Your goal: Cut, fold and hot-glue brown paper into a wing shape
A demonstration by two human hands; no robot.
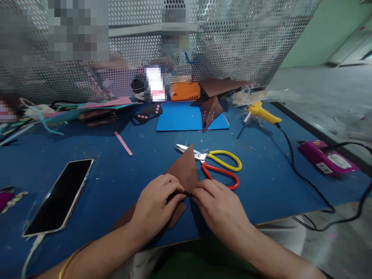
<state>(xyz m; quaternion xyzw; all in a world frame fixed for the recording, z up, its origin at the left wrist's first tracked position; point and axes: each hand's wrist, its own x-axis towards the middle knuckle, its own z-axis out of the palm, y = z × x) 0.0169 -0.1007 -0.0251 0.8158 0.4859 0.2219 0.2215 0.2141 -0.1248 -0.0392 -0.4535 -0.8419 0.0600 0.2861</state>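
Between my two hands is a folded piece of brown paper (184,170), its pointed tip standing away from me. My left hand (157,203) pinches its lower left edge between thumb and fingers. From the other side, my right hand (217,203) grips the lower right edge, with its fingertips almost meeting the left ones. Just beyond the paper lies a pair of scissors (200,155) with one yellow and one red handle, blades pointing left. More brown paper (178,215) lies under and beside my left hand, partly covered by it.
A phone (62,195) with a cable lies at left. A pink strip (123,143) is mid-table. Farther back, a folded brown piece (211,112) rests on a blue sheet (180,118). A yellow glue gun (264,112) and a magenta power strip (328,157) trail cords at right.
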